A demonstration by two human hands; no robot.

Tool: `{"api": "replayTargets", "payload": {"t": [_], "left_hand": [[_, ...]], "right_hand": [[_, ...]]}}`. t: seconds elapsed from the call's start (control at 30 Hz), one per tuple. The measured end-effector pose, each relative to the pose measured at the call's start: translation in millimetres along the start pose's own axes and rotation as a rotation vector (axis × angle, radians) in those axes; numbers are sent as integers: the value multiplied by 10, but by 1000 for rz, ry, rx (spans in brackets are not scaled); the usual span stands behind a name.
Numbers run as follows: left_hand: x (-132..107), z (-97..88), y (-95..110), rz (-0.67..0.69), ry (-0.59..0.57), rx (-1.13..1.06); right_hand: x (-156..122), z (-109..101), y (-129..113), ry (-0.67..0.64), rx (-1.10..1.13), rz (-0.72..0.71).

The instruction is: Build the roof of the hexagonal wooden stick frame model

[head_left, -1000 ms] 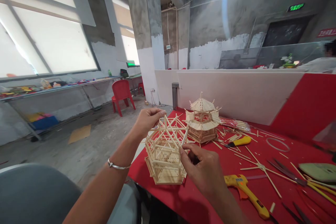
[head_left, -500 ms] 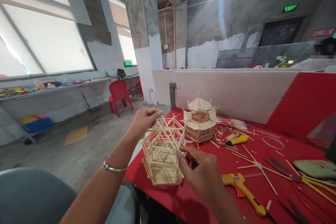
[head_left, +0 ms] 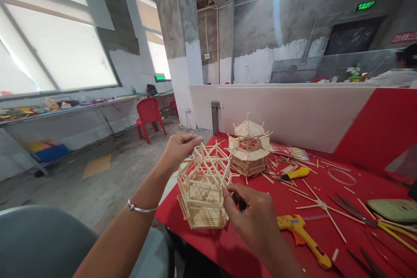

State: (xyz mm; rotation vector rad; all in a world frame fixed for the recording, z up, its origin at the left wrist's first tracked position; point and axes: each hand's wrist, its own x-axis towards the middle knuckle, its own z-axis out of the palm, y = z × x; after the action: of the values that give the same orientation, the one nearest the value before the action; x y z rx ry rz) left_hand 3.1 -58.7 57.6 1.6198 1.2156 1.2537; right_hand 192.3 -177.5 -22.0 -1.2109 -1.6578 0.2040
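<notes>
An open lattice model of thin wooden sticks (head_left: 206, 203), six-sided with crossing sticks at its top, stands near the table's left edge. My left hand (head_left: 183, 151) pinches the upper end of a stick at the model's top left, thumb and forefinger together. On the model's right side, my right hand (head_left: 250, 208) has its thumb and forefinger closed on an upper corner of the frame; its other fingers are curled. Just behind stands a second stick model, a pagoda (head_left: 249, 155) with two tiers of slatted roof.
On the red table (head_left: 257, 247) lie a yellow glue gun (head_left: 304, 236), a yellow utility knife (head_left: 295, 173), scissors (head_left: 355, 212), a star of joined sticks (head_left: 322, 204) and scattered stick pieces. A white partition (head_left: 276, 108) borders the back. A red chair (head_left: 149, 113) stands beyond, left.
The camera view has shifted slightly, so the table things sit a little further right. Both hands keep their places on the stick model, with hardly any movement.
</notes>
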Motion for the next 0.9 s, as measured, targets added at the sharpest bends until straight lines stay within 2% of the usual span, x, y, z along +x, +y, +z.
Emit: {"api": "replayTargets", "payload": {"t": [0.27, 0.57, 0.9], "left_hand": [[-63, -90, 34, 33, -51, 140], [-99, -80, -41, -21, -66, 32], [-50, -89, -125, -15, -68, -6]], "right_hand": [[-23, 7, 20, 39, -18, -18], [-42, 0, 11, 50, -7, -42], [-48, 6, 22, 59, -18, -40]]}}
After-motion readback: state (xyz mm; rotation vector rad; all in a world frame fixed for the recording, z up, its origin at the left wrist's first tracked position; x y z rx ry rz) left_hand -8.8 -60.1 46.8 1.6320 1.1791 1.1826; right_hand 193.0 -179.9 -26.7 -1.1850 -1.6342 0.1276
